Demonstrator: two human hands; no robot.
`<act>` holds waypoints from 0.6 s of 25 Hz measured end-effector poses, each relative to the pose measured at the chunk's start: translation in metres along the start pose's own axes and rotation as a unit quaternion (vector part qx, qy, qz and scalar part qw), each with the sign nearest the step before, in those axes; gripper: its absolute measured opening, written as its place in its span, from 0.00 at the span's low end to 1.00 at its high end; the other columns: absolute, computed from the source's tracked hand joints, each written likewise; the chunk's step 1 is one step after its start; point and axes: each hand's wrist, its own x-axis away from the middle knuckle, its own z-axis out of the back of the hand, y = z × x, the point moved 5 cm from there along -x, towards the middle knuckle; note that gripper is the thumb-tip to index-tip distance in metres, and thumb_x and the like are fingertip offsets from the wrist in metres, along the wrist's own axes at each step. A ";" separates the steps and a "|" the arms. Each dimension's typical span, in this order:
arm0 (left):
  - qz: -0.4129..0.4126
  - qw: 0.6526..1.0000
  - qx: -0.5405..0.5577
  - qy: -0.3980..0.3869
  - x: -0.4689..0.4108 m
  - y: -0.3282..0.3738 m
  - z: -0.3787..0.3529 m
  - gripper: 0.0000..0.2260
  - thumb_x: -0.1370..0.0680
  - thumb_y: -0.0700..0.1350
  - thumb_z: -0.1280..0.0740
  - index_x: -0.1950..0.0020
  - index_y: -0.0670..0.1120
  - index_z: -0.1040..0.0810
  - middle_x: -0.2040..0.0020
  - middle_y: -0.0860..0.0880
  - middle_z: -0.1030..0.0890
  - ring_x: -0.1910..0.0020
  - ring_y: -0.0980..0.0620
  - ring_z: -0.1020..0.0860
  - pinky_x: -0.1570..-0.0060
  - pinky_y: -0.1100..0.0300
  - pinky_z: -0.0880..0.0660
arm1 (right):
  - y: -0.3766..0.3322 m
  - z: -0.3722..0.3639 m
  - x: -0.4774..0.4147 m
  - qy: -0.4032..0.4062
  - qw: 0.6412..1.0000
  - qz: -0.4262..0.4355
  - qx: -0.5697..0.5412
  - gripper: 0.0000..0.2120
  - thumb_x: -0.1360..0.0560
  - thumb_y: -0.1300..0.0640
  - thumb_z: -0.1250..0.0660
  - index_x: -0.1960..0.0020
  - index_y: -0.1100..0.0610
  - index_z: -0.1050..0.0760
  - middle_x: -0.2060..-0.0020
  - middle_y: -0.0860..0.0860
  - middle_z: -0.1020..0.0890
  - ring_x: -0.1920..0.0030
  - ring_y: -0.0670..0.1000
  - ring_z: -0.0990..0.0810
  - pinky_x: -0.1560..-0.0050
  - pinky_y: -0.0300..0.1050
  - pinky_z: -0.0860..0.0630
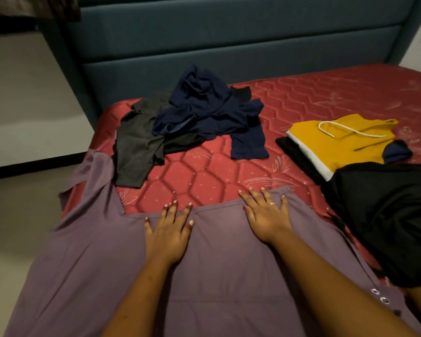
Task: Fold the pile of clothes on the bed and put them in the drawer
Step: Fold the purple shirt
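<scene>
L hand (167, 229) & R hand (265, 215) are both lying flat, fingers straight & spread, pressing the wide mauve soft-knit garment (83, 263) onto the red quilted mattress (204, 171). Prob. smoothing it, no fold made yet. The folded yellow-and-white top w/ white cord (345, 144) is sitting far R, looking done. The crumpled navy & grey heap (199, 113) and the loose black garment (387, 215) are waiting unfolded. The drawer isn't showing, so can't tell if anything's stowed.

Both forearms extended forward, left hand (167, 229) and right hand (265, 215) flat, palms down, fingers spread.
</scene>
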 end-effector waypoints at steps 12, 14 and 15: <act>-0.066 0.988 -0.110 0.083 0.023 -0.053 0.066 0.15 0.38 0.37 0.24 0.55 0.43 0.22 0.63 0.44 0.19 0.63 0.41 0.20 0.60 0.49 0.26 | 0.031 0.068 0.050 0.154 0.964 0.044 0.212 0.10 0.42 0.64 0.27 0.63 0.55 0.22 0.65 0.53 0.22 0.60 0.58 0.20 0.47 0.61 0.33; -0.102 0.979 -0.145 0.100 0.044 -0.046 0.087 0.20 0.44 0.35 0.22 0.55 0.44 0.21 0.65 0.45 0.21 0.66 0.43 0.21 0.64 0.52 0.26 | 0.042 0.082 0.077 0.166 0.962 0.016 0.217 0.14 0.48 0.65 0.22 0.67 0.56 0.23 0.70 0.53 0.23 0.64 0.57 0.21 0.47 0.58 0.34; -0.125 0.973 -0.158 0.112 0.053 -0.040 0.094 0.21 0.46 0.35 0.21 0.56 0.44 0.22 0.66 0.46 0.22 0.68 0.43 0.21 0.66 0.53 0.26 | 0.043 0.086 0.089 0.157 0.963 0.000 0.217 0.15 0.48 0.65 0.21 0.66 0.56 0.23 0.70 0.52 0.23 0.65 0.57 0.21 0.47 0.57 0.36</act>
